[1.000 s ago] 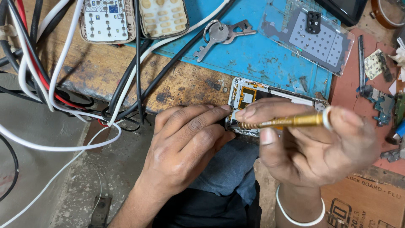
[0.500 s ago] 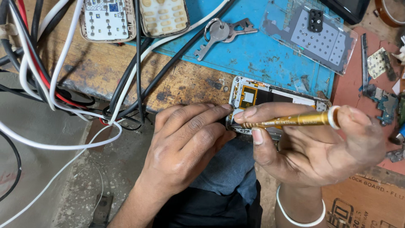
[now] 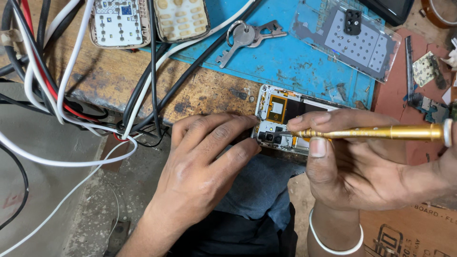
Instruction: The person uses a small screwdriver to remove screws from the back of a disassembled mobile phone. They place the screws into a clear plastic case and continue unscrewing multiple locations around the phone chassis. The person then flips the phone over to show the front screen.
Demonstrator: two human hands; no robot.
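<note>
The opened phone (image 3: 290,119) lies at the near edge of the wooden bench (image 3: 119,81), half on the blue mat (image 3: 295,62), its back cover off and the gold-coloured parts and camera corner showing. The left hand (image 3: 204,166) rests against the phone's near-left corner, fingers lying together and slightly curled, their tips pressing the frame to pin it in place. The right hand (image 3: 362,166) pinches a slim brass screwdriver (image 3: 371,133) between thumb and forefinger, the shaft lying almost flat and pointing left, its tip down at the camera corner.

To do this well, the tip should sit square in the screw head before any twist — a slanted tip tends to slip and chew the slot. Here the shaft looks rather low; raising the handle would likely give a truer bite. Whether the tip is actually seated in a screw is hard to tell, since the fingertips crowd that corner. Light downward pressure, with the left fingers holding the phone firmly, should keep it from sliding off the bench edge — it overhangs the lap. Keys (image 3: 247,38), loose cables (image 3: 57,95) and a clear phone cover (image 3: 347,38) lie well apart.
</note>
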